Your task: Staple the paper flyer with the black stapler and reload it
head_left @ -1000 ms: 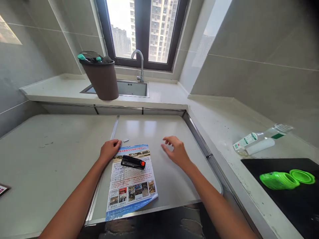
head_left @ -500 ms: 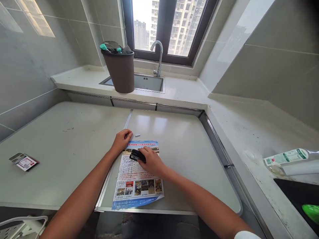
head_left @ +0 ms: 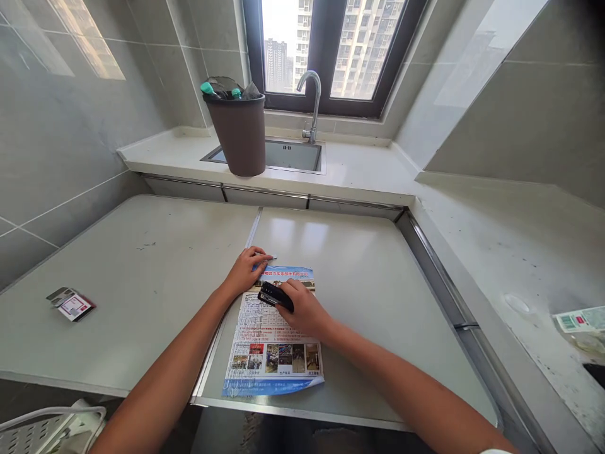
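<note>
A printed colour leaflet (head_left: 276,343) lies flat on the grey table (head_left: 142,284) in front of me. A black stapler (head_left: 274,295) rests on the leaflet's upper part, and my right hand (head_left: 302,309) is closed over it. My left hand (head_left: 248,268) presses the leaflet's top left corner with its fingers stretched forward. A small strip of staples (head_left: 273,257) lies just beyond those fingertips.
A brown bin (head_left: 241,129) with bottles in it stands on the rim of a steel sink (head_left: 293,154) with a tap (head_left: 312,104) under the window. A small packet (head_left: 72,305) lies at the table's left. A bottle label (head_left: 579,320) shows on the right counter.
My right hand came from open air at the right down onto the stapler and closed on it. My left hand stretched its fingers forward. The view turned left and up.
</note>
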Demonstrator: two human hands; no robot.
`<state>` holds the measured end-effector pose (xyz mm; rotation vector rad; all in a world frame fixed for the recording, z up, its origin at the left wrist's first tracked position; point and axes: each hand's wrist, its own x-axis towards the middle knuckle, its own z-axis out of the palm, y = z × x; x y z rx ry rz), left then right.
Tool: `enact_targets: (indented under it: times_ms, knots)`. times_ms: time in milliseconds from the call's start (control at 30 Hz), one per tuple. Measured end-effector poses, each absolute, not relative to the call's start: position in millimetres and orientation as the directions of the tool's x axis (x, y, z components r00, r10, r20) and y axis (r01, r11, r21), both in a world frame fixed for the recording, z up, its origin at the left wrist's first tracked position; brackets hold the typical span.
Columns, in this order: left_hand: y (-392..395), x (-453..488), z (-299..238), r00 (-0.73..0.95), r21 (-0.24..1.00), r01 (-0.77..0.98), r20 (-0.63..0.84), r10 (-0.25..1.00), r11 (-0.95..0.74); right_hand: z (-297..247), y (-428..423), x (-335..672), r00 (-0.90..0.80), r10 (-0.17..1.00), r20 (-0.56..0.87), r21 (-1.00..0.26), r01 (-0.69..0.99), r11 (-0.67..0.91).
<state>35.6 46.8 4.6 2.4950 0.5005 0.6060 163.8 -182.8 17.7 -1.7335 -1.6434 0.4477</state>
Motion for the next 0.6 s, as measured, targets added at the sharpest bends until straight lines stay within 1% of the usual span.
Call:
enact_targets:
  times_ms: [67,167,267,400,500,600]
  knots:
    - [46.2,36.3,1.8,0.824,0.521,0.257,0.321,0.466,-0.814,18.5,-189.7,170.9,0.140,0.971,0.197,-0.681,0.731,0.033]
    - [45.1,36.9,-1.2,0.783,0.494,0.303,0.358,0.508,-0.815,16.9,-203.3,184.7,0.154,0.969,0.193,-0.689,0.724,0.022]
    - [42.9,36.8,-0.6,0.756,0.470,0.333,0.385,0.529,-0.817,11.3,-215.5,196.4,0.183,0.953,0.240,-0.703,0.710,0.041]
    - [36.5,36.3,7.1,0.759,0.429,0.351,0.390,0.521,-0.832,2.1,-222.0,200.4,0.193,0.929,0.315,-0.704,0.704,0.093]
    - [28.6,35.5,14.7,0.769,0.456,0.280,0.421,0.481,-0.845,-0.2,-222.7,198.8,0.188,0.919,0.346,-0.686,0.719,0.111]
    - [19.7,34.6,19.3,0.832,0.508,0.109,0.424,0.358,-0.854,5.0,-225.8,200.9,0.166,0.916,0.365,-0.667,0.733,0.132]
